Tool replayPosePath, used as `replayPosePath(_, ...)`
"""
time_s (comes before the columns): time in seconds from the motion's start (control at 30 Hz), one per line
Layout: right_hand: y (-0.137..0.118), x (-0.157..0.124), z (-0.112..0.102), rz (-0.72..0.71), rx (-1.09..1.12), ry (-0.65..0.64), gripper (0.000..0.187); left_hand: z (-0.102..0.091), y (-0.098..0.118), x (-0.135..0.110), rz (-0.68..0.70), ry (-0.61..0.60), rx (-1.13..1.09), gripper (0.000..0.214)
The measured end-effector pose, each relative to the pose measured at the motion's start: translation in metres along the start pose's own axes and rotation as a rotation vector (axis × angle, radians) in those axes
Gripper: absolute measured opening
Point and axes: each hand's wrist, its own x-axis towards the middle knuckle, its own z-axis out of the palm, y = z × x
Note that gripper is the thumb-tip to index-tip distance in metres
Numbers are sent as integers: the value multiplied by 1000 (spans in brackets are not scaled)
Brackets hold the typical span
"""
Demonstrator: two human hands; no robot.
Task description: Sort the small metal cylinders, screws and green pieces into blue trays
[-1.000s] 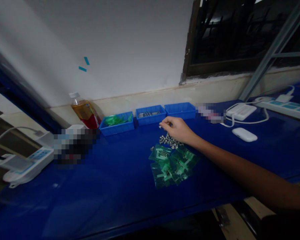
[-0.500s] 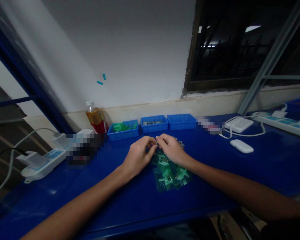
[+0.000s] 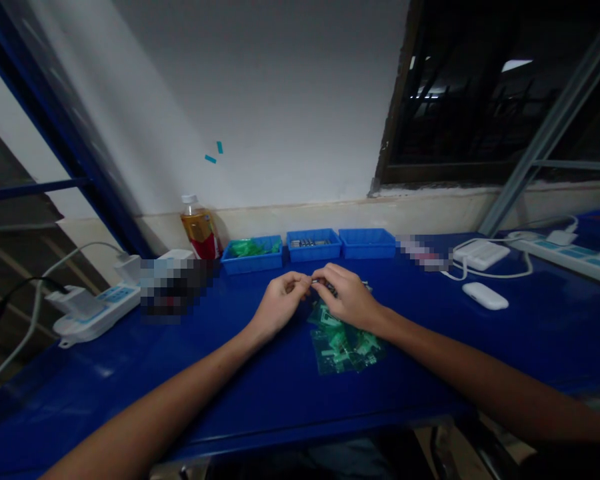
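Observation:
My left hand (image 3: 279, 301) and my right hand (image 3: 349, 297) meet fingertip to fingertip above the blue table. Pinched between them is a small metal part (image 3: 315, 281), too small to name exactly. Both hands have their fingers closed on it. Beneath and in front of my right hand lie several green-printed clear plastic bags (image 3: 343, 345). Some small metal pieces (image 3: 367, 286) show just behind my right hand, partly hidden by it.
Along the wall stand three blue trays: one with green bags (image 3: 253, 265), one with metal parts (image 3: 314, 253), and a third tray (image 3: 367, 249). A drink bottle (image 3: 200, 230) and a power strip (image 3: 97, 313) are left; a white case (image 3: 485, 296) lies right.
The view has shifted slightly, so things sit a little further right. My hands stay together, with the small metal part now showing more between the fingertips.

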Motion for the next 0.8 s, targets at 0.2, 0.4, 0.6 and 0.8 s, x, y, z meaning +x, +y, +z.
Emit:
replayPosePath(0.2, 61, 45, -36, 409, -348, -173, 23, -13, -9, 2, 237, -198, 558, 19)
replayPosePath(0.4, 148, 87, -50, 798, -492, -336, 22, -20, -15, -2, 309, -291, 858, 21)
replayPosePath(0.6, 167, 92, -30, 896, -495, -460, 30, -15, -9, -7, 290, -272, 891, 21)
replayPosePath(0.8, 123, 73, -41, 765, -522, -267, 43, -10, -9, -10, 295, -202, 895, 16)
